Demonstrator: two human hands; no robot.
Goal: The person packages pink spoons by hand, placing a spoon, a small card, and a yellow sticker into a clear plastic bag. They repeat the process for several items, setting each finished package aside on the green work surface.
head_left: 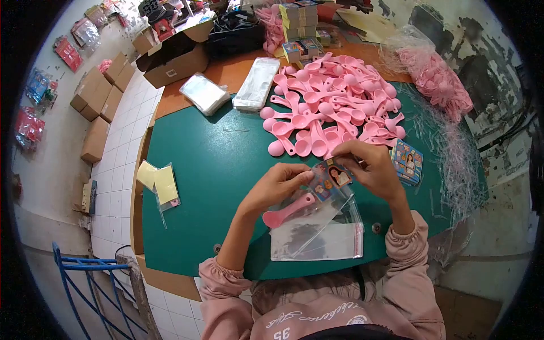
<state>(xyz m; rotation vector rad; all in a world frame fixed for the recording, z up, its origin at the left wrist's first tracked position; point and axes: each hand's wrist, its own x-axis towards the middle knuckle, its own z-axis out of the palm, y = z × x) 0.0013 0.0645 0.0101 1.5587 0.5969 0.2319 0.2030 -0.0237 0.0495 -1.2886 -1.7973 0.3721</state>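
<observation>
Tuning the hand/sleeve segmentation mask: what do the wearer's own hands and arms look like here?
Left hand and right hand: bare, no gloves or watch visible. Left sleeve and right sleeve: dusty pink, loose, gathered cuffs above the wrists. Same-coloured top has white script and "35" on it. No cables on either arm.

The only view comes from a camera worn on the person's head, looking forward and steeply down at the green surface point(209, 147). It sits above the person's own body, so the printed shirt point(317, 323) fills the bottom edge and both forearms reach up from there. The lens is very wide: the picture bends, and its corners are black. The surface is fairly near, while the tiled floor point(119, 147) and cardboard boxes point(96, 93) lie farther off at left, and a peeling wall point(504, 107) closes the right side.
</observation>
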